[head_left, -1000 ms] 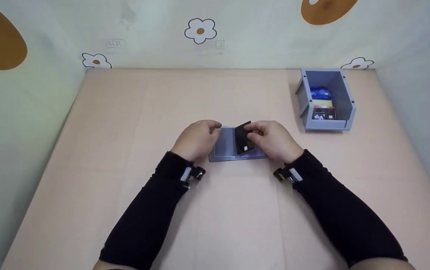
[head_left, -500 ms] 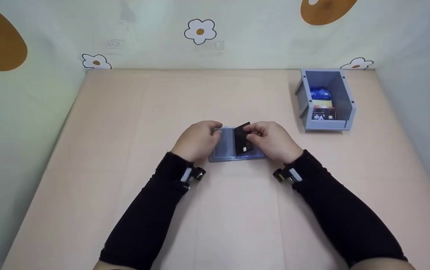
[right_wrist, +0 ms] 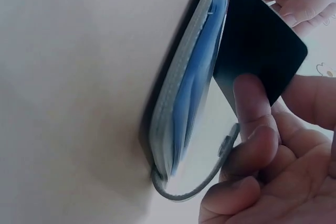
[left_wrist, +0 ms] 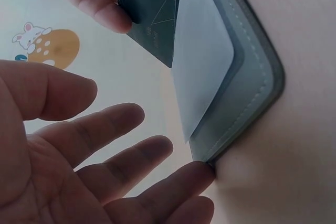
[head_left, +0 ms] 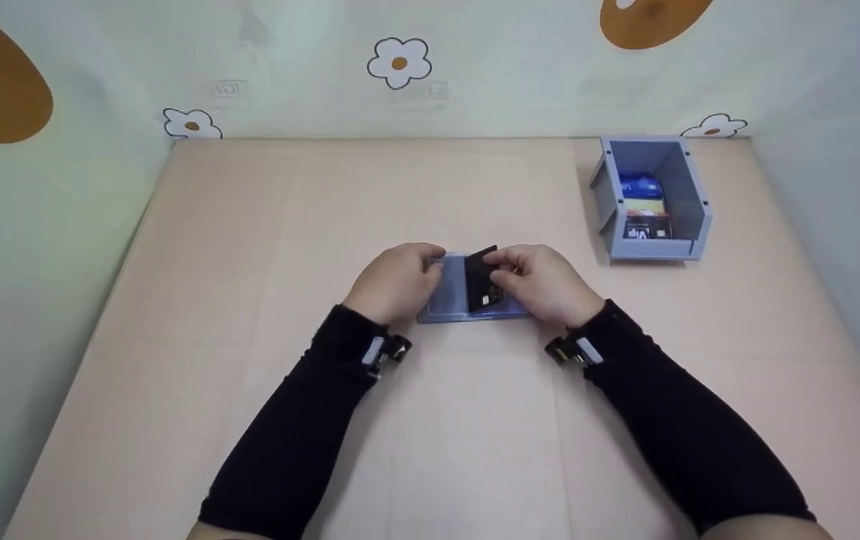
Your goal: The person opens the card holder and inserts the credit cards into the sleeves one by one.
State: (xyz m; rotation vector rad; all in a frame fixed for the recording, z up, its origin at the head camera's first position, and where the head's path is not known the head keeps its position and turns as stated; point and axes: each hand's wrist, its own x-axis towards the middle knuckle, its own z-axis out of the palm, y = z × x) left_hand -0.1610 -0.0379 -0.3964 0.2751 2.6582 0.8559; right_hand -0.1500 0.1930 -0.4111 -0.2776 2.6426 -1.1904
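Observation:
A small grey-blue card holder (head_left: 446, 289) lies spread open on the table, its clear plastic sleeves showing. My right hand (head_left: 550, 283) pinches a black bank card (head_left: 482, 283) between thumb and fingers, tilted over the right half, one edge near the fold. From the right wrist view, the card's plain dark back (right_wrist: 260, 40) faces me, and a strap with a snap (right_wrist: 223, 148) curls out from the holder. My left hand (head_left: 398, 281) is at the holder's left side with loose, spread fingers. In the left wrist view a fingertip (left_wrist: 202, 174) meets the holder's corner.
A grey plastic bin (head_left: 655, 250) stands at the back right, holding several cards, among them a blue card (head_left: 640, 185) and a black one marked Vip (head_left: 648, 227). Pale walls with flower prints (head_left: 399, 64) border the table (head_left: 287, 195) at the back and sides.
My right hand and the black card have shifted slightly left, the card's lower edge coming nearer the holder's fold. The left hand has barely moved.

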